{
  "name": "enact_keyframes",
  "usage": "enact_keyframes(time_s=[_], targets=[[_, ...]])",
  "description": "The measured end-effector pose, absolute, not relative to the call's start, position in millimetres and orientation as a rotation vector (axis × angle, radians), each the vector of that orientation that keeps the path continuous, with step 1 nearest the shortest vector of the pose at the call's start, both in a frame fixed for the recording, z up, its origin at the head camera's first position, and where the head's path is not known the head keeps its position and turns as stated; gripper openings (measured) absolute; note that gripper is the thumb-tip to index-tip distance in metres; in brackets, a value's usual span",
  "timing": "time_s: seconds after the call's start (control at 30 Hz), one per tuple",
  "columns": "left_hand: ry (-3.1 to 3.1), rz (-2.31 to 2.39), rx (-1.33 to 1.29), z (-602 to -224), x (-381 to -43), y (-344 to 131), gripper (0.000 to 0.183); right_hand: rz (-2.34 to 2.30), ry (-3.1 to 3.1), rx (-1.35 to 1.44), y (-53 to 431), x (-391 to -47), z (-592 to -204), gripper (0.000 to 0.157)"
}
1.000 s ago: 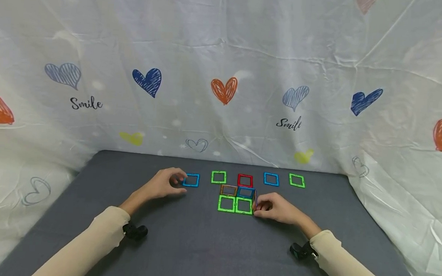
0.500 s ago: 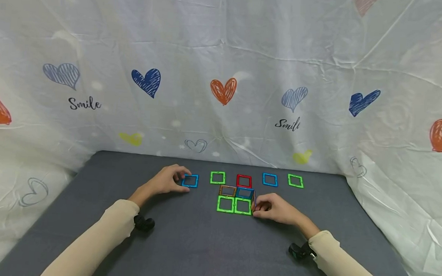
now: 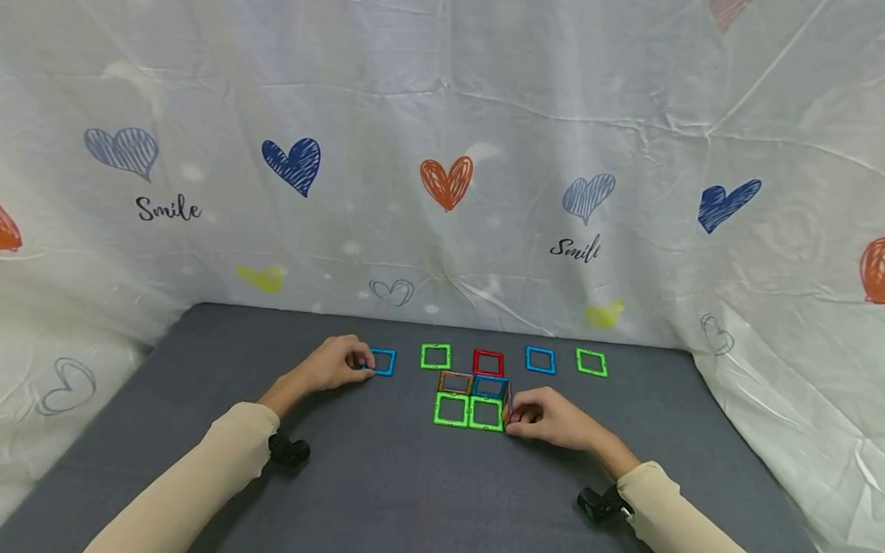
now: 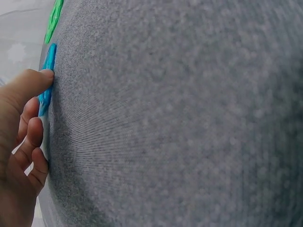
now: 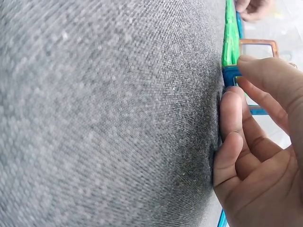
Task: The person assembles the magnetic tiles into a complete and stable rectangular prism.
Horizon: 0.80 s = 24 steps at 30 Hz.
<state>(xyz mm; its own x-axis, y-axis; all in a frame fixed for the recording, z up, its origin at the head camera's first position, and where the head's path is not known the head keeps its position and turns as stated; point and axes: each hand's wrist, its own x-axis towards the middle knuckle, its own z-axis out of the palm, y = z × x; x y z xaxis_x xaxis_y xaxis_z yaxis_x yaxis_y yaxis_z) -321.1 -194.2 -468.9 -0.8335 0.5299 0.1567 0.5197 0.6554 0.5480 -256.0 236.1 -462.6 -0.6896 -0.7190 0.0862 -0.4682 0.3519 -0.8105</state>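
Note:
At the left, my left hand (image 3: 333,363) pinches the near-left edge of a blue square magnetic tile (image 3: 393,363), thumb on one face and fingers opposite. That tile's edge (image 4: 49,59) shows in the left wrist view. My right hand (image 3: 555,418) pinches a narrow-looking blue-purple tile (image 5: 230,74) standing upright at the right side of two flat green tiles, a left one (image 3: 451,425) and a right one (image 3: 485,428). Along their back edge stand an orange tile (image 3: 456,374) and a dark blue tile (image 3: 490,378). The right fingers partly hide the upright side tile.
Behind, a row of loose tiles lies on the grey table (image 3: 415,509): green (image 3: 435,368), red (image 3: 489,352), blue (image 3: 539,371) and another green (image 3: 591,374). A white cloth printed with hearts (image 3: 444,251) hangs at the table's back edge.
My left hand has moved right to the blue tile, and its thumb and fingers have come together on it. The right hand keeps its hold in place.

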Motion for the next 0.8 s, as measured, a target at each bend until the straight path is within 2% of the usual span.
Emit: enact_keyframes(time_s=[0.8], targets=[[2.824, 1.001, 1.033, -460.8, -311.4, -202.7, 0.007, -1.25, 2.345, -1.029, 235.7, -255.9, -462.6, 0.005]])
